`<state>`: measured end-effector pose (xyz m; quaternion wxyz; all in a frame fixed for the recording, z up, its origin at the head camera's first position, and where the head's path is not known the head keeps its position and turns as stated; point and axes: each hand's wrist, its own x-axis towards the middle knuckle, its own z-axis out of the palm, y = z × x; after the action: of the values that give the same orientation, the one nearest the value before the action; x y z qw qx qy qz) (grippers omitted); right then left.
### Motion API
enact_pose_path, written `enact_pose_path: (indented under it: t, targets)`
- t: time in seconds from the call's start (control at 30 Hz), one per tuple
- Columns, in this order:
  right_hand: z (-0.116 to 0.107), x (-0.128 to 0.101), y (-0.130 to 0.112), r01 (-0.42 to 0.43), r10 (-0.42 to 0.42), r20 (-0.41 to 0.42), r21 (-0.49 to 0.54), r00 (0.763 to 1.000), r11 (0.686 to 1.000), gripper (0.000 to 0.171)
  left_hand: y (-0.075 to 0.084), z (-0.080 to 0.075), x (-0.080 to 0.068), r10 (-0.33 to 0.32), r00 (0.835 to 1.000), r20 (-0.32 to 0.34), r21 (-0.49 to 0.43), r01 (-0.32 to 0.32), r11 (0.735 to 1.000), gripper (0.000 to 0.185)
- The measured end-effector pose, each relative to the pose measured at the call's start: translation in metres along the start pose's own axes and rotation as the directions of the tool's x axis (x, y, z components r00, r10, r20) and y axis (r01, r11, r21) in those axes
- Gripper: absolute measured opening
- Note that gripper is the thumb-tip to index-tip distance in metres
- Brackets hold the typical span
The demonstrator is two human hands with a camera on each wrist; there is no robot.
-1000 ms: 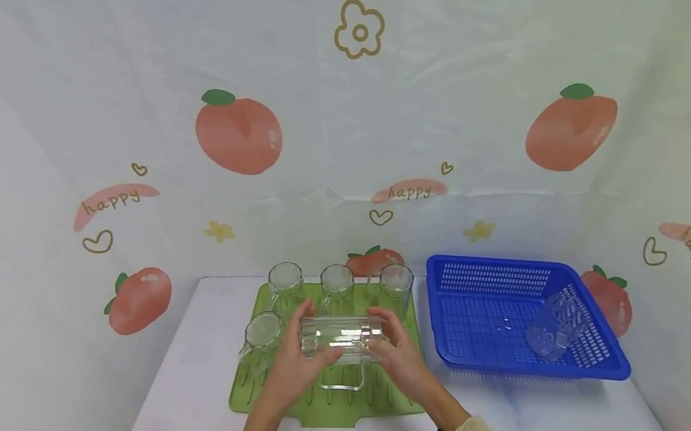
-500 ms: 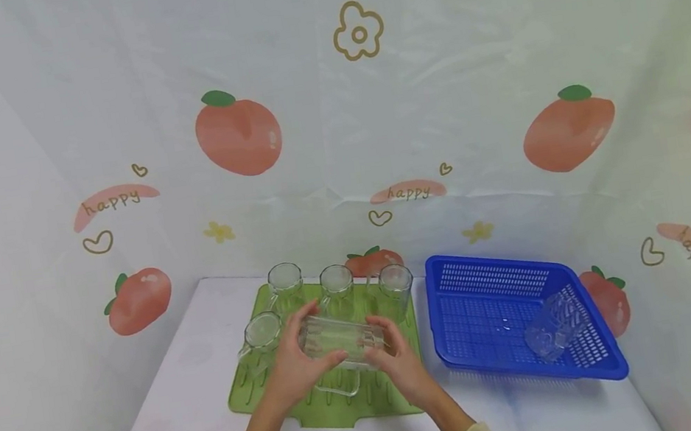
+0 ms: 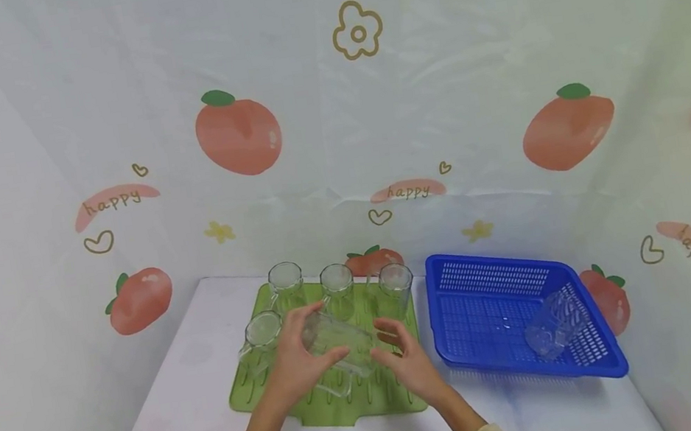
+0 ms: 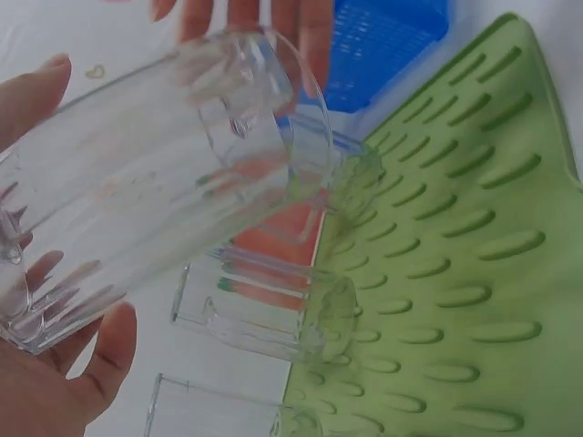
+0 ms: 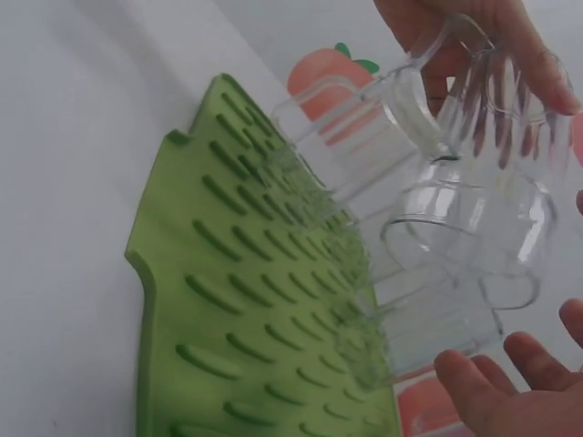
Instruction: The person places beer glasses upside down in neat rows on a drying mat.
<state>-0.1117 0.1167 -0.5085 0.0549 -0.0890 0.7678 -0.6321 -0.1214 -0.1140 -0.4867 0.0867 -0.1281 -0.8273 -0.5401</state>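
Observation:
A clear glass mug (image 3: pixel 341 343) hangs tilted above the green drying mat (image 3: pixel 325 416), its handle on the side towards the person. My left hand (image 3: pixel 293 361) grips it round the base end. Just off the mug's mouth end, to the right, my right hand (image 3: pixel 411 362) has parted fingers and holds nothing. The right wrist view shows a gap between the mug (image 5: pixel 483 205) and the right hand's fingers (image 5: pixel 528 360). Several other glass mugs stand bottom-up on the mat, such as the back-left mug (image 3: pixel 286 284) and the front-left mug (image 3: pixel 264 330).
To the right of the mat stands a blue plastic basket (image 3: pixel 474 356) with a glass mug (image 3: pixel 556 325) lying on its side in it. A white printed cloth (image 3: pixel 466 78) hangs behind and beside the white table (image 3: pixel 166 406).
The right hand has let go of the mug and drawn back slightly to the right. The mug has tipped, its mouth end lower and turned towards the person; the left hand still holds it.

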Motion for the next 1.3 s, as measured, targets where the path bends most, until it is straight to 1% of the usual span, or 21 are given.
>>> enact_pose_path:
  t: [0.1, 0.2, 0.33, 0.4, 0.47, 0.63, 0.87, 0.93, 1.0, 1.13, 1.3]
  targets:
    - [-0.003, 0.0, -0.002, 0.013, -0.014, -0.018, -0.041, 1.0, 0.999, 0.054, -0.001, 0.002, 0.001, 0.017, 1.0, -0.011, 0.083, -0.016, 0.996, 0.08]
    - [-0.008, 0.001, -0.004, 0.031, -0.033, -0.022, -0.078, 0.999, 0.996, 0.057, -0.002, 0.004, 0.001, 0.033, 0.999, -0.026, 0.158, -0.029, 0.987, 0.08]
    - [-0.017, 0.0, -0.007, 0.025, -0.03, -0.036, -0.134, 0.999, 0.991, 0.064, -0.003, 0.008, 0.003, 0.045, 0.999, -0.029, 0.232, -0.037, 0.972, 0.082]
    - [-0.023, 0.0, -0.008, 0.02, -0.028, -0.046, -0.165, 0.999, 0.986, 0.068, -0.005, 0.011, 0.005, 0.052, 0.998, -0.025, 0.253, -0.044, 0.966, 0.083]
    - [-0.028, 0.0, -0.009, 0.02, -0.031, -0.055, -0.19, 0.998, 0.982, 0.07, -0.006, 0.015, 0.006, 0.059, 0.998, -0.019, 0.267, -0.051, 0.962, 0.083]
    - [-0.038, 0.002, -0.011, 0.055, -0.07, -0.061, -0.229, 0.996, 0.972, 0.074, -0.015, 0.022, 0.01, 0.083, 0.996, -0.013, 0.309, -0.075, 0.948, 0.085]
    - [-0.047, 0.004, -0.015, 0.071, -0.095, -0.067, -0.3, 0.993, 0.951, 0.08, -0.024, 0.026, 0.013, 0.17, 0.985, -0.033, 0.368, -0.146, 0.918, 0.073]
    - [-0.049, 0.004, -0.016, 0.078, -0.105, -0.069, -0.311, 0.992, 0.947, 0.08, -0.027, 0.027, 0.014, 0.169, 0.985, -0.03, 0.376, -0.145, 0.915, 0.072]
    - [-0.052, 0.003, -0.017, 0.087, -0.116, -0.074, -0.319, 0.991, 0.944, 0.081, -0.029, 0.029, 0.014, 0.153, 0.988, -0.023, 0.383, -0.133, 0.914, 0.071]
    - [-0.058, 0.003, -0.02, 0.09, -0.126, -0.083, -0.347, 0.989, 0.934, 0.081, -0.032, 0.031, 0.014, 0.124, 0.992, -0.011, 0.373, -0.111, 0.921, 0.07]
    - [-0.065, 0.002, -0.021, 0.051, -0.096, -0.094, -0.401, 0.991, 0.915, 0.081, -0.035, 0.034, 0.015, 0.126, 0.992, -0.004, 0.365, -0.116, 0.924, 0.068]
